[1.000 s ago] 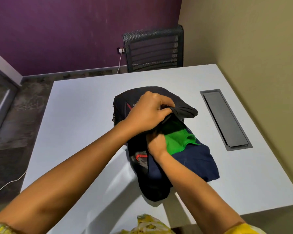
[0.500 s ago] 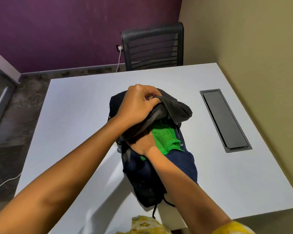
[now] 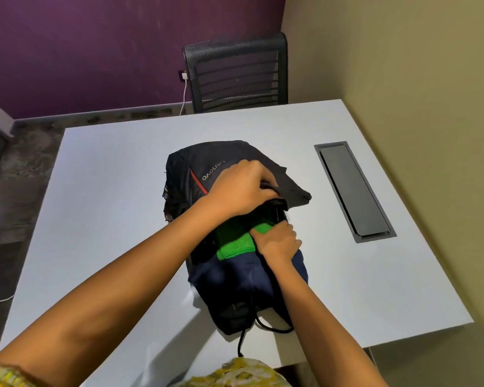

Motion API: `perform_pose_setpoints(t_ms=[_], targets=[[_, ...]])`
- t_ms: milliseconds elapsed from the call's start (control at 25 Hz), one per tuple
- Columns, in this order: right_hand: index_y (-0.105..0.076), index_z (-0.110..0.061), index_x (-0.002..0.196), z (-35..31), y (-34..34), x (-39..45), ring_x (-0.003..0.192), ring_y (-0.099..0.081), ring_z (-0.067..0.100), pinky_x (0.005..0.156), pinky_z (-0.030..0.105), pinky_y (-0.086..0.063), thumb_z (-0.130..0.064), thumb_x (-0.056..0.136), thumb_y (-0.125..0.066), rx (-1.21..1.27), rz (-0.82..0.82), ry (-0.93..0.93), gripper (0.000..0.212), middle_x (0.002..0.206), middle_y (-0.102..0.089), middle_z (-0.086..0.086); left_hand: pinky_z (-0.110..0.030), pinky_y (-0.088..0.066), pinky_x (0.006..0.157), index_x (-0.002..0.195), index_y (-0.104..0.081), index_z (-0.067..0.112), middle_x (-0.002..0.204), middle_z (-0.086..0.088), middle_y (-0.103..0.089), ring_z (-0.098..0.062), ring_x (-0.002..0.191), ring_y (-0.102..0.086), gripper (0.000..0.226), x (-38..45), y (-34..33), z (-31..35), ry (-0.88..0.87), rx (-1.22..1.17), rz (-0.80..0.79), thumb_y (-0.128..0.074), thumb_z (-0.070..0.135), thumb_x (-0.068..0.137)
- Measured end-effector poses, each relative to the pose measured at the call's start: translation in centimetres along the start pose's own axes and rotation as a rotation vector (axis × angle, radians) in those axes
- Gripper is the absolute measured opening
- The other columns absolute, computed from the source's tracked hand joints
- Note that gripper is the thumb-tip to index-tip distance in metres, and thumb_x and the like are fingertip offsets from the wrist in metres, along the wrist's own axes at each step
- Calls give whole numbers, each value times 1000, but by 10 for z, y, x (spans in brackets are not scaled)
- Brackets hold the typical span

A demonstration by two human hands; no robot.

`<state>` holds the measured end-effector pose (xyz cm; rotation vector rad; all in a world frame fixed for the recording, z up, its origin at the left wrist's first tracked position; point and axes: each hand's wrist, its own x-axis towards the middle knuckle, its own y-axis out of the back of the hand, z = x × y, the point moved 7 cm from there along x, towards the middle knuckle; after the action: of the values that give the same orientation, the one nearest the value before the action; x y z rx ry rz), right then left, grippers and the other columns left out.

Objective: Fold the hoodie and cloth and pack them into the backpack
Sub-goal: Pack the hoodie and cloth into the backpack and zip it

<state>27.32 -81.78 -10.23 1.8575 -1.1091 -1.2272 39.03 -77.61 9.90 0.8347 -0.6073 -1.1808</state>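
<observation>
Black backpack with a red stripe, green cloth, navy hoodie, white table.

White table, black backpack lying on it — grey recessed cable hatch

green cloth half hidden inside backpack; right fingertips buried.

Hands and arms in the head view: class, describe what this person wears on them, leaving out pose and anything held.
Both forearms are bare to the frame's bottom. The left hand and right hand show no gloves, rings or watch. Yellow patterned sleeve fabric shows at the lower left corner.
</observation>
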Motion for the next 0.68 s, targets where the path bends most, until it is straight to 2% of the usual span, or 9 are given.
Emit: perform_pose_setpoints(t_ms=[120, 200, 240, 320, 400, 480, 560, 600, 680], targets=[[-42, -3, 134, -6, -4, 8, 127, -51, 36, 101, 47, -46, -52, 75, -74, 163, -68, -67, 83, 136, -48, 14, -39, -58, 78, 99, -80, 27, 94, 8, -78, -14, 87, -70, 16, 0, 2, 7, -51, -78, 38, -68, 27, 89], [-39, -3, 139, -11, -7, 13, 130, -50, 38, 103, 46, -44, -36, 82, -69, 246, -131, -106, 73, 141, -46, 16, -37, -58, 77, 98, -81, 25, 92, 9, -78, -10, 84, -71, 15, -3, 5, 3, -53, -146, 53, -68, 23, 89], [-39, -5, 141, -18, -10, 14, 131, -50, 38, 104, 44, -44, -30, 85, -65, 243, -164, -80, 66, 143, -48, 16, -36, -58, 76, 97, -81, 24, 90, 9, -78, -7, 82, -71, 15, -4, 6, 2, -55, -170, 56, -69, 21, 89], [-47, -10, 140, -43, -5, 11, 128, -53, 36, 102, 41, -45, -27, 89, -61, 169, -94, 62, 55, 138, -54, 16, -35, -57, 74, 96, -81, 22, 89, 9, -78, -4, 80, -71, 15, -6, 6, 5, -79, -216, 47, -69, 18, 89], [-53, -3, 135, -64, 1, 1, 127, -54, 33, 104, 36, -42, -21, 91, -63, 198, -8, 176, 48, 137, -57, 18, -36, -57, 76, 98, -81, 19, 91, 7, -78, -5, 82, -71, 15, -7, 7, 15, -137, -242, -3, -70, 16, 89], [-49, 10, 135, -72, -11, 2, 130, -51, 18, 104, 20, -31, -7, 96, -61, 274, -98, 251, 44, 142, -52, 19, -33, -57, 79, 98, -81, 17, 92, 7, -78, -4, 84, -70, 17, -10, 10, 23, -194, -224, -97, -70, 11, 88], [-45, 15, 136, -70, -12, 23, 114, -59, -4, 92, 8, -40, 3, 99, -51, 293, -109, 341, 40, 139, -55, 21, -32, -56, 77, 97, -81, 18, 91, 9, -78, -4, 82, -70, 20, -13, 14, 25, -249, -163, -203, -68, 7, 86], [-43, 11, 141, -64, -15, 35, 114, -61, -2, 93, 11, -45, -1, 101, -48, 308, -141, 354, 42, 140, -55, 20, -32, -56, 75, 97, -81, 19, 89, 10, -78, -5, 81, -70, 21, -15, 15, 23, -262, -129, -233, -68, 7, 86], [-45, -8, 145, -51, -25, 63, 126, -58, 19, 103, 27, -46, -25, 101, -51, 233, -260, 328, 48, 144, -53, 14, -35, -56, 74, 96, -81, 23, 87, 10, -77, -6, 79, -70, 19, -15, 20, 12, -246, -120, -206, -68, 12, 87]])
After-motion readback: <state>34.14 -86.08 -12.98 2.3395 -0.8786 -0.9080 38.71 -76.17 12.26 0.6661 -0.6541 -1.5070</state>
